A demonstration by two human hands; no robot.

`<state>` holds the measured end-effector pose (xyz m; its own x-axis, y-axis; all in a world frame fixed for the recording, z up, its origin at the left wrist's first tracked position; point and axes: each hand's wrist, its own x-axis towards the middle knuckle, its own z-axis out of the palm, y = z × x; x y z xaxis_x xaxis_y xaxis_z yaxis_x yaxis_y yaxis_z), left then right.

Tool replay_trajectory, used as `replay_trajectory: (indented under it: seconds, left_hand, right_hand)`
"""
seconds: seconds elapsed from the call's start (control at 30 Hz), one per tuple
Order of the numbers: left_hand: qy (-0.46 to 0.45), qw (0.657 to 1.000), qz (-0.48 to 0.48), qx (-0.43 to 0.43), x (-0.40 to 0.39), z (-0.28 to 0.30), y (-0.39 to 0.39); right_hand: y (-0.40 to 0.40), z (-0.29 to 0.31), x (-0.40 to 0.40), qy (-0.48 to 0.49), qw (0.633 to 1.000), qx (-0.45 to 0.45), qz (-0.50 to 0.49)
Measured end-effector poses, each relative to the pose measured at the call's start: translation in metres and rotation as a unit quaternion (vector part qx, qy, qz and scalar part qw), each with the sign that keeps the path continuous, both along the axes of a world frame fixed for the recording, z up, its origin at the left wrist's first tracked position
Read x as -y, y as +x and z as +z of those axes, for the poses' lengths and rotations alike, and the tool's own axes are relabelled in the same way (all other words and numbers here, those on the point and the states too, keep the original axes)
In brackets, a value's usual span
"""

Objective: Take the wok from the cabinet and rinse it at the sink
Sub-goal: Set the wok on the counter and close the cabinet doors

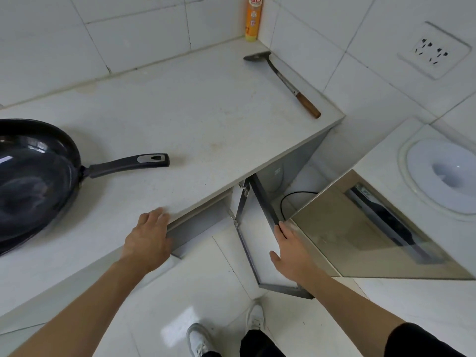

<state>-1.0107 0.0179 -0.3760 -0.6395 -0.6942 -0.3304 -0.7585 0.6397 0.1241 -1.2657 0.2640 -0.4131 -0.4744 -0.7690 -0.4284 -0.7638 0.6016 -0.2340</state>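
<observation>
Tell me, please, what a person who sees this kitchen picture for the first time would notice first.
The big black wok sits on the white countertop at the left, its handle pointing right. Below the counter's edge, the left hand rests on one cabinet door and the right hand on the open door. A spatula with a wooden handle lies near the far corner.

A metal spatula (282, 81) with a wooden handle lies near the right edge of the white bench (195, 112), an orange-and-yellow bottle (254, 18) stands in the tiled corner, and a white wall socket (433, 50) sits on the right.
</observation>
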Motion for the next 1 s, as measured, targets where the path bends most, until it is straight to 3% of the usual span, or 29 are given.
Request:
replay_trajectory:
  seconds: [0.23,0.37,0.6,1.0]
  left_hand:
    - [0.014,0.999,-0.021,-0.03,0.011,-0.006,0.017]
    - [0.012,0.999,-0.02,-0.038,0.012,-0.007,0.017]
    - [0.013,0.999,-0.008,-0.051,0.004,-0.009,0.019]
    - [0.007,0.999,-0.01,-0.036,0.012,-0.003,0.03]
  right_hand:
    - [0.03,-0.001,-0.005,-0.075,0.995,0.01,0.065]
    - [0.041,0.005,0.003,-0.127,0.977,-0.042,0.164]
    - [0.066,-0.011,-0.002,-0.083,0.947,-0.021,0.309]
    - [0.107,-0.026,0.064,-0.114,0.956,-0.026,0.271]
